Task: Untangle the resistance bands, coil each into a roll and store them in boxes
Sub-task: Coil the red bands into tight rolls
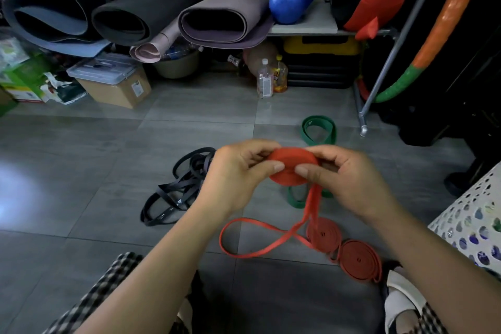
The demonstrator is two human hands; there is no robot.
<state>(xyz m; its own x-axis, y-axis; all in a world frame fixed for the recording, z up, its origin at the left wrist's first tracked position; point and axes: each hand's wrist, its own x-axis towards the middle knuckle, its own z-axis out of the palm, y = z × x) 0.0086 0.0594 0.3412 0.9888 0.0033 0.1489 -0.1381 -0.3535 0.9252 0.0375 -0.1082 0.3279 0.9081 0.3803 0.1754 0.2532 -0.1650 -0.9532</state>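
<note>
left hand (238, 171), right hand (344, 179) grip red roll (294, 158) | black bands (178, 202): print unreadable

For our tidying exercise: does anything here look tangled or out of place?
Left of centre, the black bands lie in a tangled heap, unlike the coiled red rolls; the held red band trails a twisted loop.

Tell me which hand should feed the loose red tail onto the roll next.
Right, most likely. The loose tail drops from the red roll just under the right hand, near its thumb. The left hand grips the roll's other side, away from the tail, so it can steady the roll.
</note>
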